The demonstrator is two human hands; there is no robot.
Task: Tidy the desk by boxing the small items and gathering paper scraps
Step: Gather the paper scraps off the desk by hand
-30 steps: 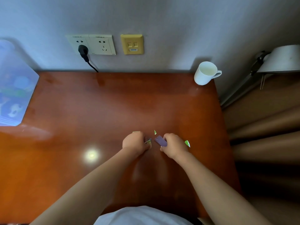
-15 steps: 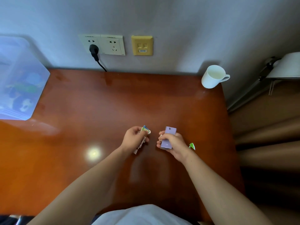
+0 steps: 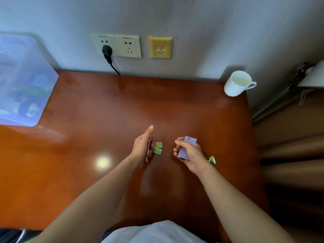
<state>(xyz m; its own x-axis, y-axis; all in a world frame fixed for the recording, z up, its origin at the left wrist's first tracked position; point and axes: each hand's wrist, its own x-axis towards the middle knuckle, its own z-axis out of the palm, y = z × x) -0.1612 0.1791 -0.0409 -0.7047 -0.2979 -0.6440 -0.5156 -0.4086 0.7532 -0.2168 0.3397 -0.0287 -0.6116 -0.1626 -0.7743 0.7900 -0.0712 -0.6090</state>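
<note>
My left hand (image 3: pixel 142 147) hovers over the middle of the brown desk (image 3: pixel 105 106) with its thumb stretched out, and it holds thin paper scraps (image 3: pixel 148 152) edge-on against its palm. Two green scraps (image 3: pixel 158 147) show just right of its fingers; I cannot tell whether the fingers touch them. My right hand (image 3: pixel 190 153) grips a purple paper card (image 3: pixel 186 147) between thumb and curled fingers. Another green scrap (image 3: pixel 212 159) lies on the desk just right of that hand's wrist.
A clear plastic box (image 3: pixel 22 81) with small items inside stands at the desk's far left. A white mug (image 3: pixel 236 84) sits in the far right corner. Wall sockets with a black plug (image 3: pixel 107 52) are behind. The desk's right edge (image 3: pixel 252 137) drops off beside a lamp (image 3: pixel 313 76).
My left hand has turned, its thumb now stretched out, and the green scraps show beside its fingers. My right hand still holds the purple card, moved slightly right.
</note>
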